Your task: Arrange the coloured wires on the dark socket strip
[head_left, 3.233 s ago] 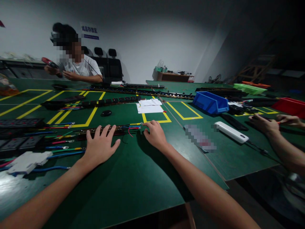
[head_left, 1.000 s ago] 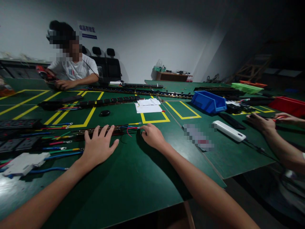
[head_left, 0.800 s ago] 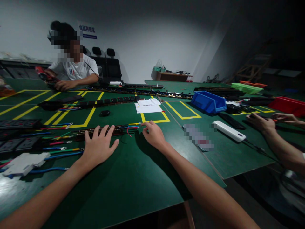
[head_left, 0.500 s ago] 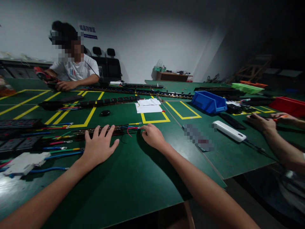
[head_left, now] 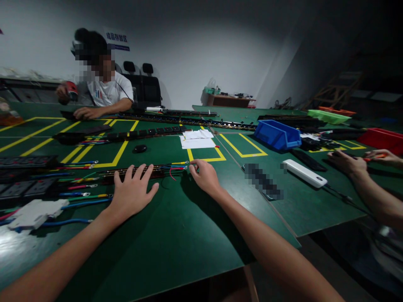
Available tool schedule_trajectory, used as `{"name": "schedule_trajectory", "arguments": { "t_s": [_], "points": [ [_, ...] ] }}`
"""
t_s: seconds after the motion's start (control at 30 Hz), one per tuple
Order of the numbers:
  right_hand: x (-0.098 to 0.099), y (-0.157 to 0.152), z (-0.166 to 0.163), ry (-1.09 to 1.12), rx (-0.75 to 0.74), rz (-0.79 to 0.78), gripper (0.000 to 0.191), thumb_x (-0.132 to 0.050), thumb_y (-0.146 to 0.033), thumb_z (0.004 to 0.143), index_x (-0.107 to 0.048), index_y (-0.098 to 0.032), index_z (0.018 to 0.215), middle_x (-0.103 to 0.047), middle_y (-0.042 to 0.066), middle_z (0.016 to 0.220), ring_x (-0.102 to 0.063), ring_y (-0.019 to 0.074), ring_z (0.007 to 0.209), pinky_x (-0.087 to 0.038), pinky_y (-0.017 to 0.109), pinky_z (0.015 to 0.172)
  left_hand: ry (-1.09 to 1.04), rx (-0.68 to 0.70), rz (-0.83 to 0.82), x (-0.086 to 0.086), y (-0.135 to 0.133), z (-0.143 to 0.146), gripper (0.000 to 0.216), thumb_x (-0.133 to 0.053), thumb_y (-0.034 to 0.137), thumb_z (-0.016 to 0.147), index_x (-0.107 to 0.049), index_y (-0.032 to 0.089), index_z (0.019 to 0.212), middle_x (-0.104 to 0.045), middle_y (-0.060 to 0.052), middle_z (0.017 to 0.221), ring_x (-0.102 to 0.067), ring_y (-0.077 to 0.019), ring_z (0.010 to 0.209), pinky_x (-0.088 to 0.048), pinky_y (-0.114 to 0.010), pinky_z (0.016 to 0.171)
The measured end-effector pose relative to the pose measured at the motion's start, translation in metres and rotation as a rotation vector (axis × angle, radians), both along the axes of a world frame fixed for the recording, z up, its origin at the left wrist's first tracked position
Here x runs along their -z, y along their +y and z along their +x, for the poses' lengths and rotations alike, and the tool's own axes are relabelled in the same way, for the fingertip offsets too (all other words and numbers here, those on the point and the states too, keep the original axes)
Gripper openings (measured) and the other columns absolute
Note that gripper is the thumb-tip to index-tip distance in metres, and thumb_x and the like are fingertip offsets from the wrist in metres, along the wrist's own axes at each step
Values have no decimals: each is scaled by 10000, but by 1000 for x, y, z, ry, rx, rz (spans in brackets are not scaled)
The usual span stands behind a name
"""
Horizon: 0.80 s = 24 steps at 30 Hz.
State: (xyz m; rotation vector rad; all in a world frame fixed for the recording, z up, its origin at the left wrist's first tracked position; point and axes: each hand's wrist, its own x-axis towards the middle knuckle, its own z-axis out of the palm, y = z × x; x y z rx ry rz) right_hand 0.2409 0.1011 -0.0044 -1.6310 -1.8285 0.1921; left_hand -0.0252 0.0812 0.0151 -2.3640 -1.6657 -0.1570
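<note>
My left hand (head_left: 132,191) lies with fingers spread over a long black strip with copper-coloured rails (head_left: 110,174), its fingertips on the strip. From the strip's right end run thin wires (head_left: 174,165) in yellow, blue and red, some tipped with ring terminals. Just right of those tips is my right hand (head_left: 204,176), its fingers curled and the thumb close to the index finger. Anything held between them is too small or hidden to make out. Left of my left hand are black socket strips (head_left: 28,191) with coloured leads and a white plastic block (head_left: 37,214) with blue cables.
Across the table a person (head_left: 103,90) holds a red tool (head_left: 72,90). Another person's hands (head_left: 348,163) work at the right. Also present: white paper (head_left: 198,140), a blue bin (head_left: 277,135), a phone (head_left: 262,180), a white power bank-like device (head_left: 304,173) and a black mouse-like object (head_left: 139,149).
My right hand has drawn slightly away from the ring terminals, fingers more curled. My left hand stays on the strip. Across the table, the person has shifted the red tool.
</note>
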Motion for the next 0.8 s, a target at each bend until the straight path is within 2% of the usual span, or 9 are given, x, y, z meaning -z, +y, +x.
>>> {"name": "schedule_trajectory", "arguments": {
  "t_s": [0.17, 0.37, 0.53, 0.7, 0.8],
  "points": [
    [4, 7, 2, 136, -29, -63, 312, -510, -368, 1000, -755, -175, 1007, -753, 65, 922, -658, 192, 837, -417, 276, 738, -5, 29, 29, 0, -2, 0, 696, -273, 544, 1003, -386, 193, 1594, -460, -152, 1593, -393, -451, 1433, -270, -763, 1096],
    [10, 15, 4, 379, -48, -14, 326, -550, -406, 938, -746, -153, 874, -725, 36, 779, -623, 167, 707, -418, 264, 657, -2, 62, 54, -2, -4, 1, 653, -304, 517, 1003, -431, 219, 1570, -502, -146, 1562, -441, -427, 1396, -296, -726, 1091],
    [16, 20, 4, 592, -99, 13, 295, -613, -403, 861, -741, -146, 928, -746, 44, 825, -637, 155, 691, -478, 260, 662, -10, 83, 57, -2, -4, 1, 643, -323, 508, 999, -442, 226, 1564, -520, -141, 1549, -462, -421, 1377, -301, -711, 1095],
    [19, 23, 4, 645, -79, -29, 299, -634, -384, 846, -762, -141, 965, -761, 54, 830, -662, 158, 683, -501, 254, 639, -7, 83, 45, -3, -3, 1, 652, -318, 517, 1001, -436, 218, 1568, -512, -138, 1557, -452, -418, 1384, -315, -696, 1099],
    [20, 25, 6, 669, -42, -102, 353, -639, -339, 841, -749, -117, 1092, -764, 61, 839, -660, 144, 641, -504, 248, 617, -16, 86, 42, -2, -3, 1, 653, -319, 512, 999, -435, 215, 1569, -512, -140, 1555, -451, -418, 1385, -311, -693, 1102]
  ]
}}
